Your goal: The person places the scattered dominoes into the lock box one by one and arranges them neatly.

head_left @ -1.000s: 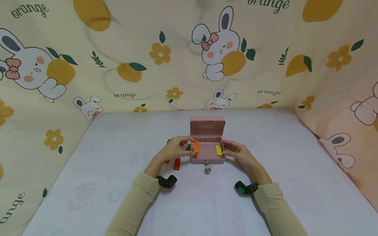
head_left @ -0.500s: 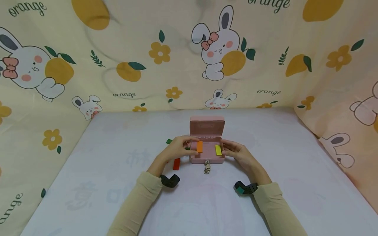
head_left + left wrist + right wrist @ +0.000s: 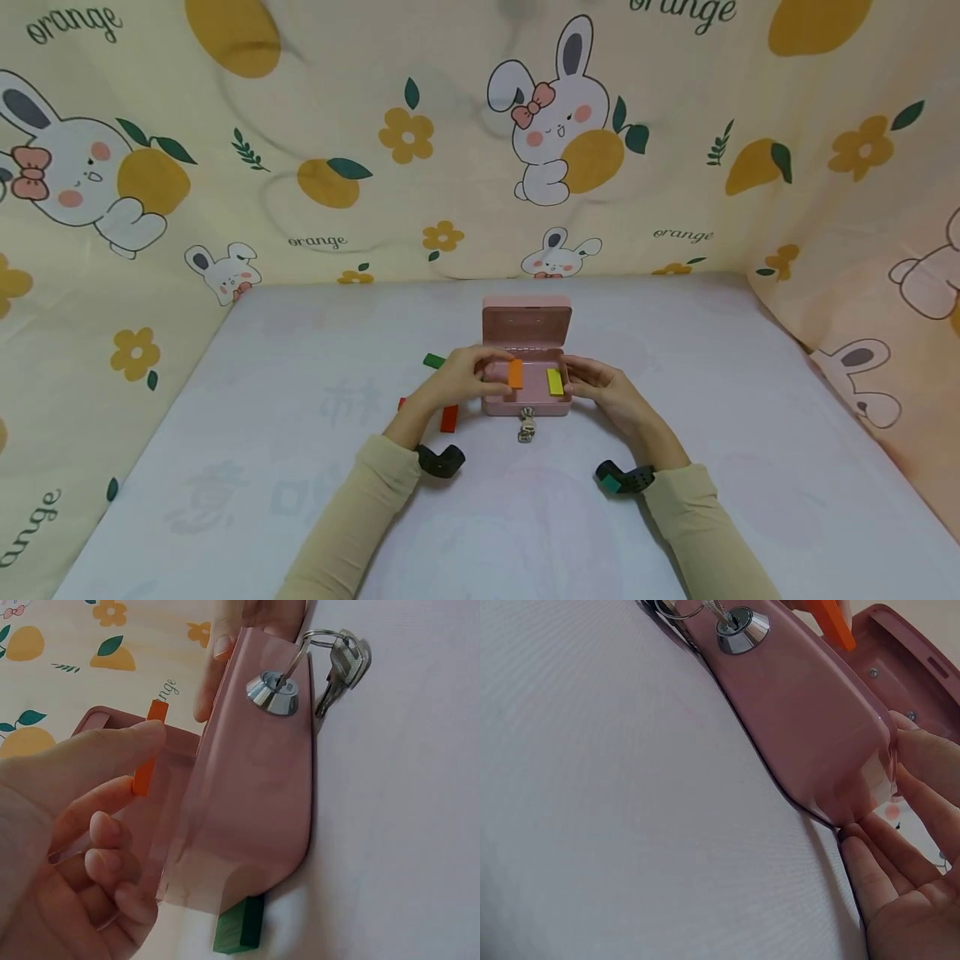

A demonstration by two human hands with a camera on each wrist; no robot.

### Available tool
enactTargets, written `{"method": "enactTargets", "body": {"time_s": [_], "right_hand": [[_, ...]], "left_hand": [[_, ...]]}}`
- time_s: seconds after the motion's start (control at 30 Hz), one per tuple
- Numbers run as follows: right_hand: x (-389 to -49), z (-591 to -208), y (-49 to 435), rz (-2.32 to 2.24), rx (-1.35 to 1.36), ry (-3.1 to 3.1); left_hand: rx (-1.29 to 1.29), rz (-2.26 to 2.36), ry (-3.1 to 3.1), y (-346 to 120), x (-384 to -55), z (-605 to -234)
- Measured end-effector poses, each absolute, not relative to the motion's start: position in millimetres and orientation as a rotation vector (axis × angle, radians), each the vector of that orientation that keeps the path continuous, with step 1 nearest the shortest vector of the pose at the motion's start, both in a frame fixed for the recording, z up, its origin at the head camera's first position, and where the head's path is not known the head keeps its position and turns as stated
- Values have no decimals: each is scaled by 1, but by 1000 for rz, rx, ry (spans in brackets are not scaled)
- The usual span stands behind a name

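Observation:
My left hand (image 3: 463,377) pinches an upright orange block (image 3: 515,374) between thumb and fingers, over the left part of a pink metal box (image 3: 527,409). The box's lid (image 3: 527,327) stands raised at the back. In it, near the right wall, a yellow block (image 3: 555,382) leans. My right hand (image 3: 611,392) rests against the box's right side with extended fingers, as the right wrist view also shows. A ring of keys (image 3: 345,664) hangs from the lock (image 3: 272,694) on the front wall.
Left of the box, a red block (image 3: 449,418), another red piece (image 3: 402,402) partly behind the left arm, and a green block (image 3: 433,361) lie on the white tabletop (image 3: 525,517). Another green block (image 3: 240,926) lies by the box's left end. A printed cloth (image 3: 450,108) hangs behind.
My left hand has carried the orange block rightward, from the box's left wall to farther over its inside. The green and red blocks behind it show more. The right hand stays put.

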State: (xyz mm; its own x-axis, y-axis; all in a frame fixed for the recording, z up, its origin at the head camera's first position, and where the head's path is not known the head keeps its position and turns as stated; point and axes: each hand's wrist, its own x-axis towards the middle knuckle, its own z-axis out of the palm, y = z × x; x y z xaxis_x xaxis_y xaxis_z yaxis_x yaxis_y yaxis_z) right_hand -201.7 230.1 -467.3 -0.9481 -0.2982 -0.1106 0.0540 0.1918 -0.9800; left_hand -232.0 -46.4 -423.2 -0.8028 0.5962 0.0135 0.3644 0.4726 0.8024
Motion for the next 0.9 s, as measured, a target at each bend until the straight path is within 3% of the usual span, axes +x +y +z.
{"method": "enactTargets", "body": {"time_s": [0.9], "right_hand": [[-201,-467,230,-1806,-210,2181]], "left_hand": [[839,1150,2515,-23,-231,-424]]}}
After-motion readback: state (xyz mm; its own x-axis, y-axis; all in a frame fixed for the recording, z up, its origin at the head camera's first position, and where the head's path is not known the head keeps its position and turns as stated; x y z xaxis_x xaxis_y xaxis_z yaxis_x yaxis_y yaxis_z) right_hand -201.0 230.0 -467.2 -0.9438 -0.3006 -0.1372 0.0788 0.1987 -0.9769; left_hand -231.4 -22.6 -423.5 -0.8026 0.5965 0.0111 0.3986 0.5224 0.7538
